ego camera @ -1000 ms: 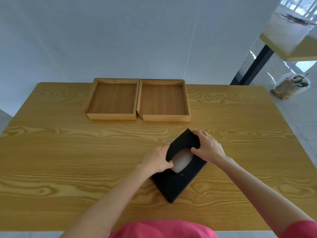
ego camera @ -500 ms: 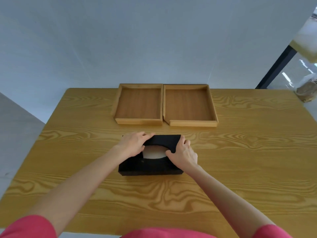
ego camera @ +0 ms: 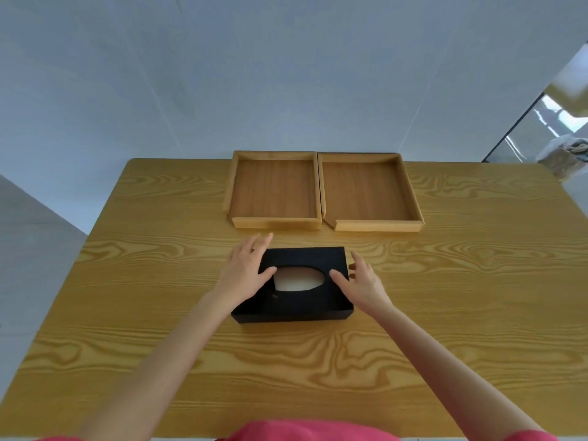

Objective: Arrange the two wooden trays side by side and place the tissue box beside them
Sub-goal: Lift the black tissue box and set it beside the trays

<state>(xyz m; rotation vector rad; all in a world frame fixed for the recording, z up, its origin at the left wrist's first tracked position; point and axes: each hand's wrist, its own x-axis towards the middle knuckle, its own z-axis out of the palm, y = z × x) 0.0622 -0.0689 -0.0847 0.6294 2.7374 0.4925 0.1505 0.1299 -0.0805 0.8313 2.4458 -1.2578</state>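
A black rectangular tissue box (ego camera: 299, 284) with an oval opening showing pale tissue sits on the yellow wood-grain table (ego camera: 461, 313), just nearside of two shallow wooden trays, the left tray (ego camera: 275, 190) and the right tray (ego camera: 369, 194), which lie side by side with their inner walls all but touching near the table's far edge. The box's long axis runs left to right, parallel to the trays' front rims, and it lies mostly before the left tray, overlapping the seam between the pair. The person's left hand (ego camera: 243, 272) rests flat against the box's left end, fingers spread and thumb near the oval; the right hand (ego camera: 359, 280) is held loosely open at the box's right end, thumb on the top face, gripping nothing firmly. Both hands flank the box about equally (neither is clearly nearer), so the placement looks essentially done, with any last nudge likely a slide along the trays' front.
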